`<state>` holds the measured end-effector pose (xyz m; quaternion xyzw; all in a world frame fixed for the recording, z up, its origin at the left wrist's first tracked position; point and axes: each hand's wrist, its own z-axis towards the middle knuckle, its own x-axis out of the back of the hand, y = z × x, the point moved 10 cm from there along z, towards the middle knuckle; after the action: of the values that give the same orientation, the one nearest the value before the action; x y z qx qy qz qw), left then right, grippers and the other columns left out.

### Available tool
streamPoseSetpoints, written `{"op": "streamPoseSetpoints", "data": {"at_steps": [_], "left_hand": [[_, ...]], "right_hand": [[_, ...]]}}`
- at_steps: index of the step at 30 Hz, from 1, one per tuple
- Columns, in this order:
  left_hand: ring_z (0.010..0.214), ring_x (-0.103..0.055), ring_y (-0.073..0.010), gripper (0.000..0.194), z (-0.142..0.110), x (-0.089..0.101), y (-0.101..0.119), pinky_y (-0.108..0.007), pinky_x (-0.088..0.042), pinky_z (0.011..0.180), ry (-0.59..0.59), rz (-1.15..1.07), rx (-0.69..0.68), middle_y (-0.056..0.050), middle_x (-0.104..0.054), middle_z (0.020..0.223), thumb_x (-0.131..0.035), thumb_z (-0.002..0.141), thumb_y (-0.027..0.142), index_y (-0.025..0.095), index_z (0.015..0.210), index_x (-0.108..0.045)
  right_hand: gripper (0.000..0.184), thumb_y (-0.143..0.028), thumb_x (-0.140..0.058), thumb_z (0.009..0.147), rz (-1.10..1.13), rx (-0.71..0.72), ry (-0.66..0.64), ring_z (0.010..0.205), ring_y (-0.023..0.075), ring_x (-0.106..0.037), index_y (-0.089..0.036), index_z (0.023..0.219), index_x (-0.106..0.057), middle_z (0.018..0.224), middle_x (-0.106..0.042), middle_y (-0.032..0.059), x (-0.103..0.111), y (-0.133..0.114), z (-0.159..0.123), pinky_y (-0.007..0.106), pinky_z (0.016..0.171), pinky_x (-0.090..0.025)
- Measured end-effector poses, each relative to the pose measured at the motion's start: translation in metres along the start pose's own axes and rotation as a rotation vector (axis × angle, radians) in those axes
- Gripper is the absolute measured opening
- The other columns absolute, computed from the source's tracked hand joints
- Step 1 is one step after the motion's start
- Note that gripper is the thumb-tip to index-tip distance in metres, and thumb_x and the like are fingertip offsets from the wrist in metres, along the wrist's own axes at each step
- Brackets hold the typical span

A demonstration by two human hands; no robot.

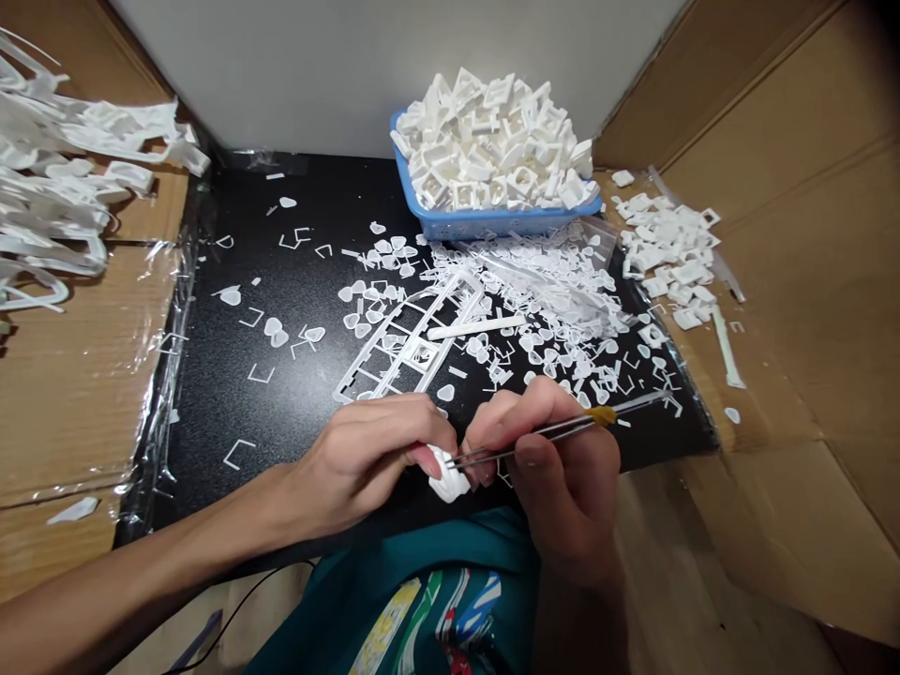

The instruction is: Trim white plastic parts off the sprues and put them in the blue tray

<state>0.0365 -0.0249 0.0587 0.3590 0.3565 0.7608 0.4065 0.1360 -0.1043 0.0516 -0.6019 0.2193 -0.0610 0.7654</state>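
My left hand (383, 450) is closed on a small white plastic part (448, 476), held just in front of the table's near edge. My right hand (562, 469) grips a pair of metal tweezers (555, 431) with a yellow patch toward the rear end. The tweezer tips touch the white part, and the right fingertips are close beside it. What the tips hold, if anything, is too small to make out. Beyond my hands lie a white plastic frame (400, 352) with crossbars and a white stick (476, 327).
A blue basket (485, 223) heaped with white square parts stands at the back. Small white scraps (555, 300) cover the black table (232, 394). More white pieces (675, 248) lie on cardboard at right, and white strips (70, 169) are piled at left. Cardboard walls (787, 187) flank the table.
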Motion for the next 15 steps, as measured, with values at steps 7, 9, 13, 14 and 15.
{"op": "streamPoseSetpoints", "data": {"at_steps": [7,9,13,14,15], "left_hand": [[0.081,-0.070,-0.0180,0.024,0.003,0.000,0.006,-0.029,-0.057,0.075,-0.041,0.018,-0.037,-0.008,-0.074,0.088,-0.047,0.103,-0.001,0.017,0.099,-0.063],[0.079,-0.069,-0.0171,0.025,0.003,0.001,0.006,-0.028,-0.056,0.073,-0.045,0.023,-0.025,-0.007,-0.073,0.087,-0.048,0.101,-0.003,0.016,0.098,-0.063],[0.076,-0.066,-0.0146,0.027,0.002,0.001,-0.001,-0.025,-0.053,0.070,-0.049,0.015,0.040,-0.004,-0.071,0.085,-0.048,0.098,-0.006,0.017,0.096,-0.063],[0.076,-0.065,-0.0141,0.027,0.001,0.000,-0.003,-0.024,-0.052,0.070,-0.050,0.010,0.063,-0.003,-0.071,0.085,-0.049,0.098,-0.006,0.017,0.096,-0.063],[0.075,-0.064,-0.0137,0.027,0.001,0.000,-0.004,-0.024,-0.052,0.070,-0.050,0.005,0.088,-0.003,-0.071,0.085,-0.049,0.098,-0.005,0.017,0.097,-0.064]], "right_hand": [[0.017,-0.030,-0.059,0.110,-0.064,0.041,0.021,0.069,0.0151,-0.059,-0.023,0.097,-0.067,0.079,-0.062,0.0002,-0.001,-0.004,-0.001,0.032,0.063,-0.045],[0.017,-0.030,-0.060,0.109,-0.102,0.076,0.035,0.069,0.0152,-0.060,-0.023,0.095,-0.067,0.079,-0.063,0.0004,-0.001,-0.006,-0.001,0.031,0.063,-0.045],[0.018,-0.031,-0.063,0.108,-0.157,0.151,0.064,0.070,0.0149,-0.063,-0.023,0.093,-0.068,0.082,-0.067,0.0009,0.000,-0.013,-0.004,0.031,0.062,-0.046],[0.017,-0.031,-0.063,0.107,-0.161,0.167,0.067,0.070,0.0149,-0.063,-0.023,0.093,-0.068,0.083,-0.067,0.0009,0.000,-0.014,-0.005,0.030,0.062,-0.047],[0.016,-0.030,-0.064,0.107,-0.163,0.185,0.069,0.071,0.0149,-0.064,-0.023,0.094,-0.068,0.083,-0.068,0.0010,0.000,-0.016,-0.006,0.030,0.063,-0.048]]}}
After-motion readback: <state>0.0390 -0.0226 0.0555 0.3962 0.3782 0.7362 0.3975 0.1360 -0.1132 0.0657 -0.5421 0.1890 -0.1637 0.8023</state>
